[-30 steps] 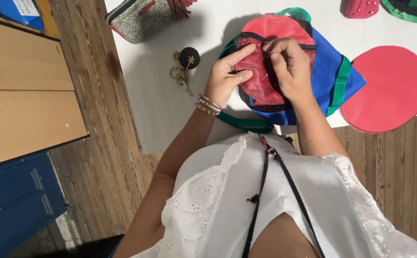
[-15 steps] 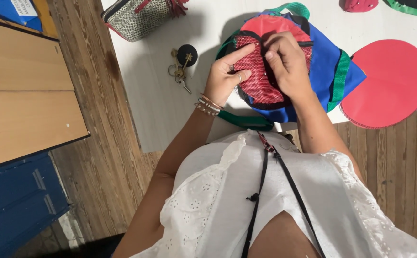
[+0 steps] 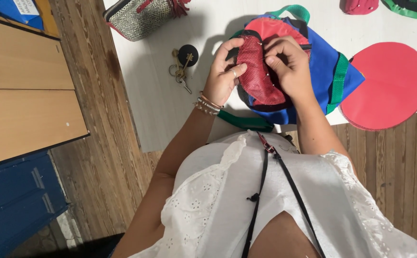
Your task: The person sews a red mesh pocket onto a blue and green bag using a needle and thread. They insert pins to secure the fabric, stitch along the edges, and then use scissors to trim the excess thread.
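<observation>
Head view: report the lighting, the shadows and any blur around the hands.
Head view: even, soft light with no glare on the white table; the blue bag and spotted pouch cast soft grey shadows to their left; left hand and right hand on the red mesh piece look sharp, and the keys are clear.

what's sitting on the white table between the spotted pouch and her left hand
A bunch of keys with a round black fob lies there, between the spotted pouch and the left hand, in the head view.
</observation>
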